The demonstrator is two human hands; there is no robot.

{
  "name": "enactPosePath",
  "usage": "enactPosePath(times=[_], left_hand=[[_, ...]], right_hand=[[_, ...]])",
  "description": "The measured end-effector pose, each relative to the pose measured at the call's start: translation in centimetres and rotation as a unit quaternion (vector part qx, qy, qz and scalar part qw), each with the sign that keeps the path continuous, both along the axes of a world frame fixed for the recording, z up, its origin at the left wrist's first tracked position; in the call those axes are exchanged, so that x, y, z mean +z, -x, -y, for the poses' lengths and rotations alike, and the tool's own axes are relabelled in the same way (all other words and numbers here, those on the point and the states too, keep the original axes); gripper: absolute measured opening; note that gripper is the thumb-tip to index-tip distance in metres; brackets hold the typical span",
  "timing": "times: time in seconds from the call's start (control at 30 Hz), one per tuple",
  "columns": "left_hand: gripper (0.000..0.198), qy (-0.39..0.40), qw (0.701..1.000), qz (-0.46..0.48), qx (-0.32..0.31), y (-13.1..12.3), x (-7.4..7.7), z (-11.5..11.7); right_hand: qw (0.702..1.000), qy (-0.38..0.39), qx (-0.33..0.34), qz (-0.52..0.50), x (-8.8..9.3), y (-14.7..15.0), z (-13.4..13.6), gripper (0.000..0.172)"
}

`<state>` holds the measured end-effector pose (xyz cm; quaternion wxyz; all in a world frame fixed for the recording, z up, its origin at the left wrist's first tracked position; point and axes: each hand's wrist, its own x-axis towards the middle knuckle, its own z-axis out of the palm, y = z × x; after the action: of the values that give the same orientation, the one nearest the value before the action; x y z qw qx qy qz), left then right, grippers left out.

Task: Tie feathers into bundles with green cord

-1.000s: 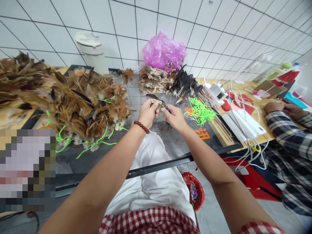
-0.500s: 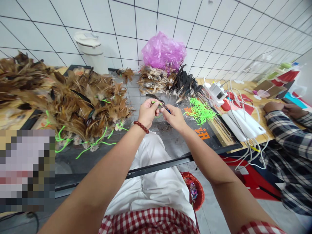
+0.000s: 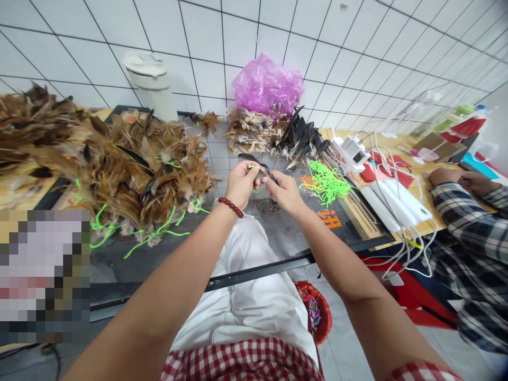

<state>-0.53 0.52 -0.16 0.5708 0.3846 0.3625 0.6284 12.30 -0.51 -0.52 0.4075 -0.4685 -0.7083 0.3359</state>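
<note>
Over the dark table my left hand [image 3: 241, 182], wearing a bead bracelet, is closed with thumb and forefinger pinched on a bright green cord [image 3: 251, 166]. My right hand [image 3: 286, 191] is closed close beside it, around a small blue-handled tool [image 3: 273, 180] whose kind is mostly hidden by the fingers. A dark feather [image 3: 249, 158] shows just behind the fingertips. To the right of my right hand lies a tangled heap of green cords [image 3: 326, 182]. A large pile of brown feather bunches [image 3: 146, 164], several tied with green cord, spreads to my left.
Pale feathers [image 3: 250, 132] and black feathers [image 3: 304, 132] lie by a purple plastic bag [image 3: 268, 84] at the wall. A white lidded bin [image 3: 153, 87] stands at back left. White cables and a power strip [image 3: 353, 153] are at right, near another person's plaid sleeve [image 3: 468, 206].
Both hands stay in nearly the same place, with only slight finger movement at the cord. The dark tool tip between them has shifted a little.
</note>
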Motion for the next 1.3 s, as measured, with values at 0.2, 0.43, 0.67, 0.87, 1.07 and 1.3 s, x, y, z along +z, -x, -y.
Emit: enactPosePath(times=[0.2,0.43,0.67,0.87,1.07,1.3], left_hand=[[0.014,0.008,1.0,-0.004,-0.002,-0.04,0.21,0.13],[0.013,0.015,1.0,-0.003,0.0,0.02,0.35,0.27],[0.012,0.015,1.0,-0.007,-0.003,0.02,0.45,0.26],[0.014,0.016,1.0,-0.003,0.007,0.04,0.31,0.12],[0.012,0.017,1.0,-0.006,0.002,0.01,0.24,0.08],[0.011,0.007,1.0,-0.023,0.004,0.03,0.28,0.16]], right_hand=[[1.0,0.006,-0.003,-0.007,0.0,0.0,-0.02,0.035],[1.0,0.004,0.002,-0.005,-0.23,-0.02,-0.11,0.037],[1.0,-0.002,0.0,-0.008,-0.16,0.05,0.0,0.037],[1.0,-0.001,0.011,0.0,-0.1,-0.03,0.05,0.035],[1.0,-0.001,0.002,-0.008,-0.27,-0.03,-0.05,0.034],[1.0,0.009,0.002,-0.009,-0.14,0.01,-0.03,0.034]])
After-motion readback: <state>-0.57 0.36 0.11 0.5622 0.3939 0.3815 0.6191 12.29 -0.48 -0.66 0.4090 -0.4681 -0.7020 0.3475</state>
